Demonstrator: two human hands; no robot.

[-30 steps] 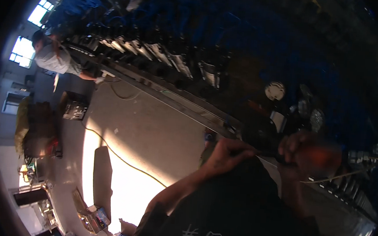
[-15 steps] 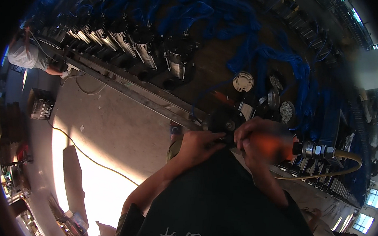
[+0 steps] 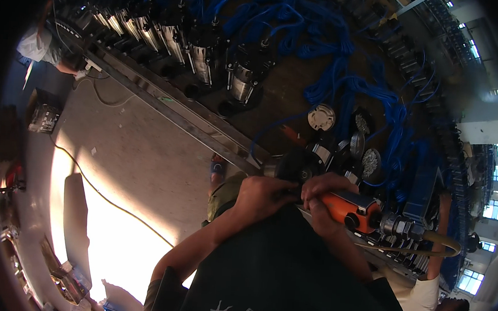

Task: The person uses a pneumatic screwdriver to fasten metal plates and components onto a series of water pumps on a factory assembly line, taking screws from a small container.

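My right hand (image 3: 326,197) is wrapped round an orange air tool (image 3: 350,213) that lies almost level, its metal fittings and hose pointing right. The tool's front end is hidden by my fingers. My left hand (image 3: 260,198) is closed, fingertips pinched together beside the tool's front; what they hold is hidden. Just beyond both hands sits a black round part (image 3: 294,164), on or against a silver cylinder body (image 3: 322,152). Farther off lies a pale round cover (image 3: 321,118) with holes. Round dishes of small metal pieces (image 3: 371,163) stand to its right.
Several silver pump-like cylinders (image 3: 242,83) stand in a row along the bench, with bundled blue cable (image 3: 329,74) behind. A metal rail (image 3: 171,115) edges the bench. One co-worker (image 3: 418,297) is at lower right, another (image 3: 40,45) at far left. A black crate (image 3: 45,112) stands on the floor.
My right hand and the air tool have come slightly lower and left, and the tool is less blurred. The right-hand co-worker shows more, with an arm stretched toward the bench.
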